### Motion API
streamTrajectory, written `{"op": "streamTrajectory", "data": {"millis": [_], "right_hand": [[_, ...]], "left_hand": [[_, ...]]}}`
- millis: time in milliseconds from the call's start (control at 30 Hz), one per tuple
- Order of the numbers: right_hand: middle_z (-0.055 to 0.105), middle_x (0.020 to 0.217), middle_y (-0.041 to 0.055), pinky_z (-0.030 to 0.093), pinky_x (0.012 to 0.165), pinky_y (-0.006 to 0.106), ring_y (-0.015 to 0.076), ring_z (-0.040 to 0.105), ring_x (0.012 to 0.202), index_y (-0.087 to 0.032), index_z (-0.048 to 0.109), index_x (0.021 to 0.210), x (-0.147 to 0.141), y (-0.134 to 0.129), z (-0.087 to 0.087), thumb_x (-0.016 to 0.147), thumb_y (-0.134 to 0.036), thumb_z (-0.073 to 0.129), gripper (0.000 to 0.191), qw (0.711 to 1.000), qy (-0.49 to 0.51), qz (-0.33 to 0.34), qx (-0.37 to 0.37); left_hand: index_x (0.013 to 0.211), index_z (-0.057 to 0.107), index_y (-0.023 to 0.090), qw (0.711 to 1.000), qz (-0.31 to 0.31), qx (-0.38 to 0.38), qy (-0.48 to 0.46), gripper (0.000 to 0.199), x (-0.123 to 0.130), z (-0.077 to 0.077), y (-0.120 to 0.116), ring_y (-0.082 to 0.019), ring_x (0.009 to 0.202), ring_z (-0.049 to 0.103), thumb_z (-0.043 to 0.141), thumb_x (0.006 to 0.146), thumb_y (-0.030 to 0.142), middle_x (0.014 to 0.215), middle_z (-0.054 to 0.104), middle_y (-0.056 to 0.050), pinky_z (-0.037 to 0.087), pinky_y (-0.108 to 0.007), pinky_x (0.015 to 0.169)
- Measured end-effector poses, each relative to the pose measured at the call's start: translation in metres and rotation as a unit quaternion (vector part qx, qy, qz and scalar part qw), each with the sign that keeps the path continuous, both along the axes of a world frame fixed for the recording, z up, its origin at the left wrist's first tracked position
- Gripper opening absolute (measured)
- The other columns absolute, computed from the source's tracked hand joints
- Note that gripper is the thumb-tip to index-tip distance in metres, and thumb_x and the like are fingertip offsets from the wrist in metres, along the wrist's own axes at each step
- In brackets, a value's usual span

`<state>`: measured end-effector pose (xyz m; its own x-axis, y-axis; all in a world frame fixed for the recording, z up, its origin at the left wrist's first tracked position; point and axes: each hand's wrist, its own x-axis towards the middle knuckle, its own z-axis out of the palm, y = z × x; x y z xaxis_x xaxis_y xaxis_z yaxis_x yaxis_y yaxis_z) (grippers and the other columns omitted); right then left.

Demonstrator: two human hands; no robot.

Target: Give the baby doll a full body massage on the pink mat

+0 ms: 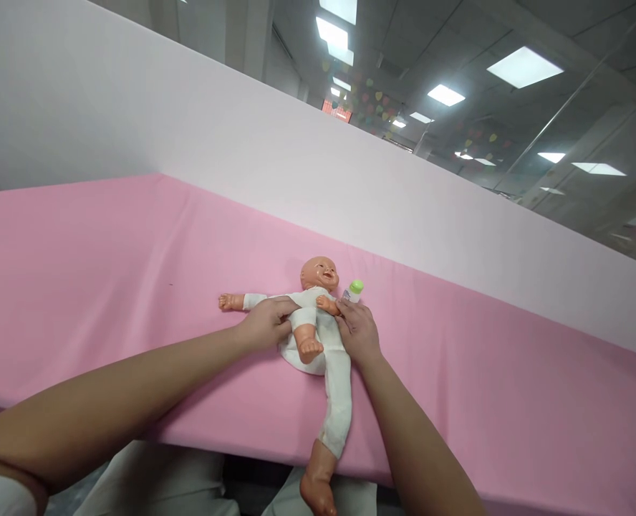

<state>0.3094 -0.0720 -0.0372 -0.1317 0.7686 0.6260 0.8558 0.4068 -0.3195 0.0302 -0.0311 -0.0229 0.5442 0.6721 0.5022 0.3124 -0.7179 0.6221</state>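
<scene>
A baby doll [338, 380] with a white cloth body and plastic head, hands and feet lies on its back on the pink-covered surface. One leg is folded up over its belly, while the other stretches down past the front edge. My left hand [267, 325] is closed on the folded leg, thumb and fingers at the white cloth. On the other side, my right hand [359, 332] pinches the doll's bent arm near its plastic hand [327, 304]. Just beyond my right fingers is a small bottle with a green cap [356, 287]; its lower part is hidden.
The pink cover [82, 287] has creases and ends at a front edge close to my legs [167, 480]. A low white partition [275, 158] runs behind it, with glass above that shows ceiling lights.
</scene>
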Motion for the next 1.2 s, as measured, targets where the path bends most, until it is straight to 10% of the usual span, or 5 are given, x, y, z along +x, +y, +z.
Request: {"op": "streamTrajectory", "data": {"millis": [200, 400, 567, 967, 1200], "right_hand": [[0.076, 0.129, 0.0105, 0.058, 0.103, 0.051, 0.0287, 0.071, 0.115, -0.024, 0.071, 0.134, 0.013, -0.004, 0.004, 0.096, -0.043, 0.065, 0.043, 0.981, 0.181, -0.054, -0.04], [0.074, 0.134, 0.0139, 0.064, 0.093, 0.043, 0.0261, 0.075, 0.111, -0.022, 0.044, 0.157, 0.054, 0.003, -0.002, 0.093, -0.052, 0.068, 0.075, 0.902, 0.415, -0.09, -0.08], [0.079, 0.116, 0.0133, 0.065, 0.069, 0.037, 0.0258, 0.077, 0.083, -0.017, 0.053, 0.147, 0.076, 0.007, -0.01, 0.085, -0.05, 0.076, 0.074, 0.85, 0.474, -0.165, -0.159], [0.078, 0.124, 0.0094, 0.058, 0.101, 0.051, 0.0295, 0.072, 0.109, -0.027, 0.074, 0.126, 0.004, -0.003, 0.003, 0.093, -0.033, 0.064, 0.035, 0.993, 0.119, -0.021, -0.006], [0.078, 0.124, 0.0096, 0.056, 0.105, 0.055, 0.0311, 0.069, 0.115, -0.027, 0.076, 0.126, 0.001, -0.004, 0.003, 0.093, -0.03, 0.064, 0.035, 0.998, 0.066, -0.006, 0.005]], "left_hand": [[0.112, 0.077, 0.02, 0.989, -0.077, 0.121, -0.035, 0.028, -0.003, -0.001, -0.018, -0.02, 0.093, 0.069, 0.056, 0.094, 0.02, 0.101, 0.072, -0.007, 0.055, -0.032, 0.084], [0.114, 0.074, 0.024, 0.958, -0.167, 0.23, -0.031, 0.025, 0.002, 0.003, -0.054, -0.02, 0.088, 0.065, 0.059, 0.094, 0.024, 0.104, 0.072, -0.01, 0.055, -0.035, 0.08], [0.112, 0.074, 0.023, 0.955, -0.165, 0.247, -0.021, 0.025, 0.004, 0.007, -0.061, -0.021, 0.086, 0.065, 0.06, 0.091, 0.022, 0.102, 0.072, -0.01, 0.055, -0.036, 0.079], [0.095, 0.08, 0.02, 0.998, -0.025, -0.02, -0.05, 0.026, 0.001, -0.004, -0.004, -0.021, 0.091, 0.07, 0.056, 0.085, 0.016, 0.096, 0.075, -0.005, 0.056, -0.033, 0.082], [0.091, 0.079, 0.02, 0.999, -0.026, -0.012, -0.029, 0.024, 0.0, 0.003, -0.006, -0.02, 0.089, 0.07, 0.056, 0.085, 0.014, 0.094, 0.075, -0.004, 0.055, -0.031, 0.08]]}}
